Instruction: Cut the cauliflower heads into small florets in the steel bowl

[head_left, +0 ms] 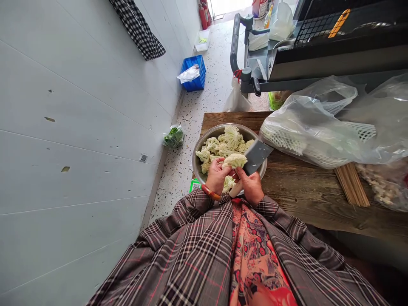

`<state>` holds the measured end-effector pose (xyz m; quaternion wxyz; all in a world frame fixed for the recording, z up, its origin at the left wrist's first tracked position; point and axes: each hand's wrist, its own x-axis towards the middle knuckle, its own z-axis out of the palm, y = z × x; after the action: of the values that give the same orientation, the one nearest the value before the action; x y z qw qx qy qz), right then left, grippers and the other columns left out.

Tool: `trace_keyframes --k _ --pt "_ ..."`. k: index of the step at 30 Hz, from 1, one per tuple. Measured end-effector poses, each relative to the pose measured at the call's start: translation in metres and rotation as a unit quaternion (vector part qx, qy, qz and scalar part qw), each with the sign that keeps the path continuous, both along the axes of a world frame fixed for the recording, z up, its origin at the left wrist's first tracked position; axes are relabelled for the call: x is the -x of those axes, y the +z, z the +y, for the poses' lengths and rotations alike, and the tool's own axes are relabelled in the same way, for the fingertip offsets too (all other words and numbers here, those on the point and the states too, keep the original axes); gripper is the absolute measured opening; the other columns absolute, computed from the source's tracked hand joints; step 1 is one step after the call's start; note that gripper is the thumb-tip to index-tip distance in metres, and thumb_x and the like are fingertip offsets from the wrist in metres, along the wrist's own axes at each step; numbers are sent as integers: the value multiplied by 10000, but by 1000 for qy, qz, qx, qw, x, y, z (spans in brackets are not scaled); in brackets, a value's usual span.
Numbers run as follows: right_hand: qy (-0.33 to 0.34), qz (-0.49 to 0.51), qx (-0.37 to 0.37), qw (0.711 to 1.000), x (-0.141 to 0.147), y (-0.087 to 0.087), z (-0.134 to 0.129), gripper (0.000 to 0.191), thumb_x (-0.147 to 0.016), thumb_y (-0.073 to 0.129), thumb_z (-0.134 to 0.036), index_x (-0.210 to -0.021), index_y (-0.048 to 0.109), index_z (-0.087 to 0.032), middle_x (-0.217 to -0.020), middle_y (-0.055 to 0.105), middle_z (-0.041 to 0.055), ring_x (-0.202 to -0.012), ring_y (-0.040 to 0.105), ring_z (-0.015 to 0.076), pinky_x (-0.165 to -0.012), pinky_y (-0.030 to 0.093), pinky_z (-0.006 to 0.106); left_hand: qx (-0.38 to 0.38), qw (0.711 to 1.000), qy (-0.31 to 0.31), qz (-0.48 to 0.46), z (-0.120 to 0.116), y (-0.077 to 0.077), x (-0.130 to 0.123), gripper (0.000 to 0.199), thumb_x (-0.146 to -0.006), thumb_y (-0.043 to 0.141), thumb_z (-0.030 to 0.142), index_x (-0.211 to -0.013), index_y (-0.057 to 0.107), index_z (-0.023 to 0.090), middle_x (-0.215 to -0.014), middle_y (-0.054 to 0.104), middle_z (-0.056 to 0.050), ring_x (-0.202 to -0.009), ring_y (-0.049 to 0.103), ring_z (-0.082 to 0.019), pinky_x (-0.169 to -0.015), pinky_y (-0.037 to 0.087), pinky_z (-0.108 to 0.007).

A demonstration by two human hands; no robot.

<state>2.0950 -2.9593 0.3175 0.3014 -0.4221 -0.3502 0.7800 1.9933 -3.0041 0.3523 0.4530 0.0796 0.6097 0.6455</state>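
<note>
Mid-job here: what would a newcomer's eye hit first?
First, the cleaver in the right hand, over a metal bowl of cauliflower on the wooden table; the left hand holds a floret. Next, the bright blue crate on the floor by the wall. Then the clear plastic bag to the bowl's right.

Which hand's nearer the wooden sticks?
Right. The right hand, holding the cleaver, is left of the wooden sticks; the left hand, holding the cauliflower piece, is farther left.
</note>
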Motion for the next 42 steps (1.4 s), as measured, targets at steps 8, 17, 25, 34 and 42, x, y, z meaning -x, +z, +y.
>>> trace_keyframes --k 8,17,25,34,42 --pt "14 62 177 982 0 0 13 319 -644 804 -403 -791 636 -175 -596 638 -16 -436 525 88 -383 453 196 -51 987 -87 123 -4 2 -2 577 -646 755 191 -1151 476 198 -795 591 25 -727 606 -117 -695 496 -242" --pt "17 109 273 956 -9 -3 24 247 -736 763 -346 -840 618 -174 -649 641 -10 -447 506 59 -355 426 135 -110 993 42 30 -7 49 53 292 -690 710 232 -958 597 225 -729 578 25 -614 561 -84 -610 501 -227" --pt "69 163 361 916 -9 13 29 257 -785 725 -392 -825 609 -166 -636 616 -25 -468 505 31 -392 431 90 22 997 -74 0 -14 25 46 329 -676 750 426 -765 563 171 -711 541 30 -522 492 -61 -431 426 -181" --pt "120 70 123 983 -1 16 10 439 -701 753 -526 -915 618 -168 -644 660 8 -461 551 93 -394 462 186 59 977 -176 104 -6 12 35 440 -683 730 533 -816 625 127 -672 548 18 -501 460 -63 -432 394 -189" --pt "-12 -112 -185 976 6 -9 8 457 -620 796 -457 -947 661 -167 -894 710 67 -757 662 210 -683 563 355 87 984 -74 140 -9 2 18 402 -687 732 478 -874 656 130 -658 547 25 -450 421 -50 -398 358 -184"
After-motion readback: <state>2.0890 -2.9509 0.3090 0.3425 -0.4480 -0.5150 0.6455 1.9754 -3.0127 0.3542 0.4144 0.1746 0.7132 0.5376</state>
